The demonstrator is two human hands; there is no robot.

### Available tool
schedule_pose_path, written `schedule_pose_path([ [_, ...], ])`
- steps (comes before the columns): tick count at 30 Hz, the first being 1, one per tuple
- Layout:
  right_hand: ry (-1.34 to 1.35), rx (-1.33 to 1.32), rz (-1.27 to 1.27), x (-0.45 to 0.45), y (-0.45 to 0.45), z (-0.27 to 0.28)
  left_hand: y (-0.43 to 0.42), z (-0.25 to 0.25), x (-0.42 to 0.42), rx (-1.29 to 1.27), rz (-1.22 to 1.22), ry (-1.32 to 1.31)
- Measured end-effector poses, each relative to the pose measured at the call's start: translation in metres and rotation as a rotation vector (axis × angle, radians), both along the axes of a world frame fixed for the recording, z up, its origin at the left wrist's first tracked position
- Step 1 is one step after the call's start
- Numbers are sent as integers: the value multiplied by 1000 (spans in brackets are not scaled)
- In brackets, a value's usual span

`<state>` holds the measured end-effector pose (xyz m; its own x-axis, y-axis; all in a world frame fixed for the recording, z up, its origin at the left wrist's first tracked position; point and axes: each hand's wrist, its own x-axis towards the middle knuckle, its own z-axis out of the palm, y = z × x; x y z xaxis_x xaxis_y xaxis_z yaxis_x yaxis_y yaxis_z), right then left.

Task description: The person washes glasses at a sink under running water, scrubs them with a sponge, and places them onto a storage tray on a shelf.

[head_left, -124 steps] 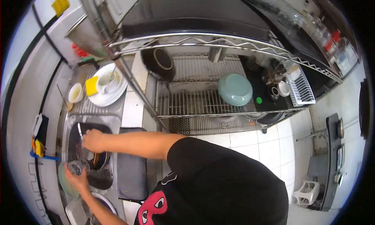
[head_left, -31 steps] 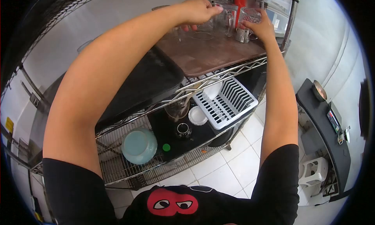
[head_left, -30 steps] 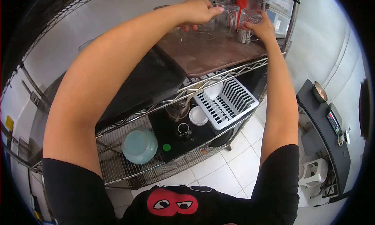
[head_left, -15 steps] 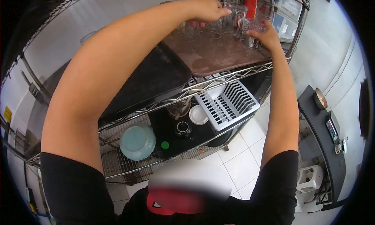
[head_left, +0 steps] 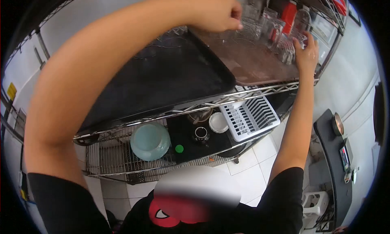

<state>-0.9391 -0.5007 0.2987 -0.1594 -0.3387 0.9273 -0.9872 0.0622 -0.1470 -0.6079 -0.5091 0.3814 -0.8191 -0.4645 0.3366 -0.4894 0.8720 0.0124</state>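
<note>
My left hand is over the brown tray on the upper shelf, with its fingers curled in and the thumb near them. Whatever they hold, if anything, is hidden. A clear glass stands just beyond it. My right hand is at the tray's right end, thumb and fingers apart. Close by its thumb stands a patterned clear glass. Behind that are a glass mug, a red bottle and a clear bottle.
A black tray lies left of the brown one. On the lower shelf are a pale green bowl, a dark jar, a green cap, a white lid and a white dish rack. A dark counter is at right.
The view has shifted, so the shelf sits further right. My right thumb has moved off the patterned glass toward its right side. My left hand has curled in and its fingertips no longer show below.
</note>
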Motion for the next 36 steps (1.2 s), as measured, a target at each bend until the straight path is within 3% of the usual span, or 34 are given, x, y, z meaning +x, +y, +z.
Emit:
schedule_pose_path([
  [4,318,69,-59,28,-25,6,29,1,71,21,169,71],
  [7,202,65,0,30,-23,21,79,-8,136,-213,282,197],
  [10,127,-279,486,98,36,2,116,-21,206,-259,314,370],
  [11,161,-294,389,109,55,-16,128,-32,233,-252,320,439],
  [13,266,-308,589,152,77,-64,159,-58,295,-225,411,557],
  [16,453,-194,1117,240,107,-141,233,-101,394,-262,684,629],
  [18,513,-26,1391,323,121,-166,281,-128,447,-191,888,883],
  [20,516,216,1503,397,132,-179,317,-160,503,-196,1125,1080],
  [24,582,227,1754,526,140,-208,386,-232,611,-22,1470,1287],
  [26,628,138,1791,577,142,-209,413,-261,639,20,1682,1131],
  [30,637,-21,1711,623,150,-166,437,-307,712,173,1434,1154],
  [32,634,-104,1546,611,154,-144,411,-280,704,210,1411,1161],
  [36,615,-163,1209,546,151,-88,350,-217,660,221,1122,1074],
])
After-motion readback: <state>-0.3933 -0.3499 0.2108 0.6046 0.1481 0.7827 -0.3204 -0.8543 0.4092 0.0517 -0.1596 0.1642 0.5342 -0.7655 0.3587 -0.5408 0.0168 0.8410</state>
